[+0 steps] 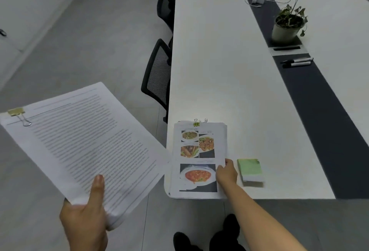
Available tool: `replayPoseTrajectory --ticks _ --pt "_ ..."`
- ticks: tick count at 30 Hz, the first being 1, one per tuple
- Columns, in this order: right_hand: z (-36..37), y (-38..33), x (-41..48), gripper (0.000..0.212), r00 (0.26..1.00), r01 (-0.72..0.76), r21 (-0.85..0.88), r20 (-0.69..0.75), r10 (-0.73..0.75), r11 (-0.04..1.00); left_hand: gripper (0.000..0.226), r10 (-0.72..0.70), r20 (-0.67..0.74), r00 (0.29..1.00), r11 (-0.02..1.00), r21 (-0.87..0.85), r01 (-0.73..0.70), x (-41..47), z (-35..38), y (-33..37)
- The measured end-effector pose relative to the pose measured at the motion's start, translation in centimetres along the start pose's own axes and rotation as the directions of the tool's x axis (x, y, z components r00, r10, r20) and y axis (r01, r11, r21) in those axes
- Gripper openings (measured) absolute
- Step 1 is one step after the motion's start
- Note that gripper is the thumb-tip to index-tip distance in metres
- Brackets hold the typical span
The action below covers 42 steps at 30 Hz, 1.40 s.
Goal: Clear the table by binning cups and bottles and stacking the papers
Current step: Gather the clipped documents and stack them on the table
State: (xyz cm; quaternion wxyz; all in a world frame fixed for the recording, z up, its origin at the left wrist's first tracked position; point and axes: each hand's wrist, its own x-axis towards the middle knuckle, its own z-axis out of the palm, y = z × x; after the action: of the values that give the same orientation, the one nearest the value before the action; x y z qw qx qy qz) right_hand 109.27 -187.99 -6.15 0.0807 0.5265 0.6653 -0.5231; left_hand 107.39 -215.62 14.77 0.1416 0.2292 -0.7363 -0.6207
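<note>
White printed pages fill the near left: the left hand (85, 216) grips a clipped bundle (83, 141) by its near end, thumb pressed on top and fingers curled beneath. It hangs over the floor, off the tabletop's left edge. Its long axis runs from the hand away and leftward, and the gold clip (17, 113) sits at the far left corner. Held at one end only, the sheets fan loose near the thumb, so the free corner could sag or slip.

The right hand (226, 173) rests at the right edge of the paper stack (199, 161). Its fingers are bent there, though whether they pinch sheets I cannot tell. That stack lies on the table (219, 61) at the near left corner, long axis parallel to the left edge, clips (196, 123) at the far end. It sits flush with both edges, so a skewed landing might shove pages overboard. More clips at one end would likely tilt the pile. A green pad (249, 170) lies just beside the hand and could get knocked.

Farther off are markers (297, 62) and a potted plant (289, 25).
</note>
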Motion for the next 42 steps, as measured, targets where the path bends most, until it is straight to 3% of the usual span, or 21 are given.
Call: replayPoseTrajectory --ticks 6,11,14,16,18,20,23,26,28,31,33,37,42 --pt "0.3 0.3 1.2 0.040 0.999 0.024 0.010 -0.043 -0.024 1.000 0.038 0.033 0.005 0.999 0.999 0.010 -0.033 -1.7 1.5 0.0" --pt "-0.6 0.1 0.3 0.044 0.998 -0.006 -0.052 -0.059 0.003 0.999 0.028 -0.013 0.202 0.979 1.000 0.022 0.009 -2.1 3.2 0.3" --pt "-2.3 -1.9 -2.6 0.055 0.982 0.138 -0.124 -0.112 -0.152 0.983 0.024 0.000 0.359 0.934 0.999 0.031 -0.012 -0.4 4.7 1.3" --pt "-3.9 -3.9 -5.7 0.046 0.972 0.222 0.070 -0.092 -0.216 0.972 0.021 -0.018 0.477 0.879 0.999 0.054 -0.009 0.9 5.7 1.9" --pt "-5.9 -6.4 -9.1 0.035 0.965 0.181 0.439 0.094 -0.245 0.880 0.022 -0.019 0.599 0.800 0.997 0.069 -0.027 2.0 6.7 2.1" --pt "-7.7 -7.5 -11.8 0.038 0.897 0.134 0.563 0.281 -0.342 0.815 0.023 -0.034 0.707 0.706 0.996 0.085 -0.037 2.7 7.8 1.9" --pt "-8.1 -6.0 -12.9 0.033 0.843 0.275 0.476 0.298 -0.447 0.835 0.029 -0.098 0.815 0.571 0.993 0.115 0.006 3.1 9.3 1.0" --pt "-7.5 -2.8 -12.0 0.032 0.906 0.302 0.463 0.132 -0.401 0.833 0.042 -0.149 0.859 0.490 0.982 0.185 -0.026 3.2 10.7 -0.9" --pt "-6.7 -1.0 -11.8 0.030 0.940 0.289 0.387 0.056 -0.335 0.875 0.048 -0.264 0.857 0.443 0.950 0.309 -0.031 3.3 11.2 -3.0" --pt "-5.1 1.7 -11.4 0.032 0.972 0.231 0.259 -0.011 -0.237 0.938 0.038 -0.441 0.836 0.326 0.888 0.459 0.023 2.9 10.9 -6.6" --pt "-4.4 2.5 -11.0 0.031 0.981 0.195 0.245 -0.034 -0.192 0.950 0.047 -0.471 0.818 0.330 0.866 0.501 -0.006 2.5 10.6 -8.1" --pt "-3.7 2.5 -10.1 0.030 0.984 0.176 0.240 -0.031 -0.174 0.955 0.052 -0.424 0.789 0.446 0.876 0.482 -0.020 2.1 10.5 -9.2" --pt "-3.1 2.1 -8.4 0.032 0.985 0.170 0.156 -0.025 -0.168 0.973 0.050 -0.398 0.750 0.528 0.883 0.469 -0.001 0.9 9.6 -11.0"
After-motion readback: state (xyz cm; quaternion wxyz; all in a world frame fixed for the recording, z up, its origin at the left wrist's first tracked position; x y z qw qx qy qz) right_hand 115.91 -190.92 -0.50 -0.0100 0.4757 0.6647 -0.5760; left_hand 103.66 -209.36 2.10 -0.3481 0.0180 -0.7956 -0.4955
